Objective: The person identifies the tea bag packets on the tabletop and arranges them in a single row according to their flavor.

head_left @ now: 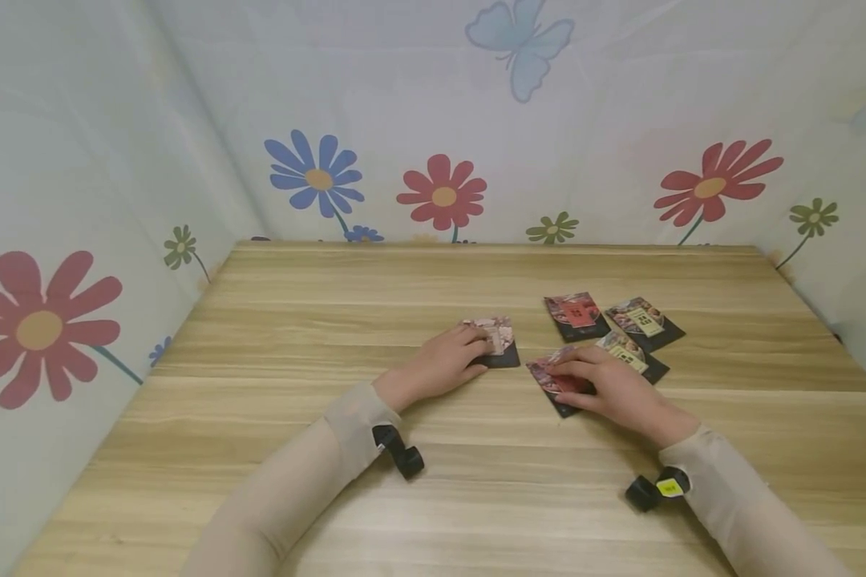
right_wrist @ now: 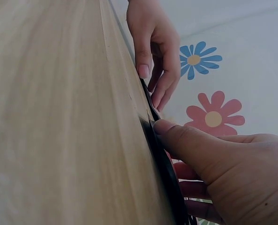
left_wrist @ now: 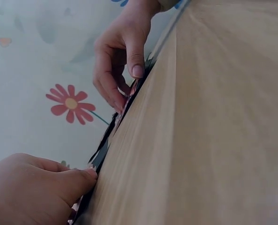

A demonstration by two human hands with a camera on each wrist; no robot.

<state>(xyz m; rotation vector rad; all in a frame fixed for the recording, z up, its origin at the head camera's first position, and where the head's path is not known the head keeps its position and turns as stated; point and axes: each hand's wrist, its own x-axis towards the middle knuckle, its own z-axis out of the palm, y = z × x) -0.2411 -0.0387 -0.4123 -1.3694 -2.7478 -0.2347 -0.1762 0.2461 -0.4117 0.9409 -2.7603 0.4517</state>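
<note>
The left hand (head_left: 439,365) pinches a flat pink-and-black packet (head_left: 505,346) set apart, the right hand (head_left: 621,391) a flat red-and-black packet (head_left: 547,383), three dark picture-printed packets (head_left: 576,315) remaining unheld.

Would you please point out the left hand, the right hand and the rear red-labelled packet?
Left hand (head_left: 440,365): head view, back of the hand.
Right hand (head_left: 621,391): head view, back of the hand.
Rear red-labelled packet (head_left: 577,314): head view, its red label.

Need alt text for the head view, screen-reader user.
A person's left hand touches one printed packet on a wooden table while the right hand touches another packet. Three more packets lie near the right hand; behind is a flower-patterned backdrop.
</note>
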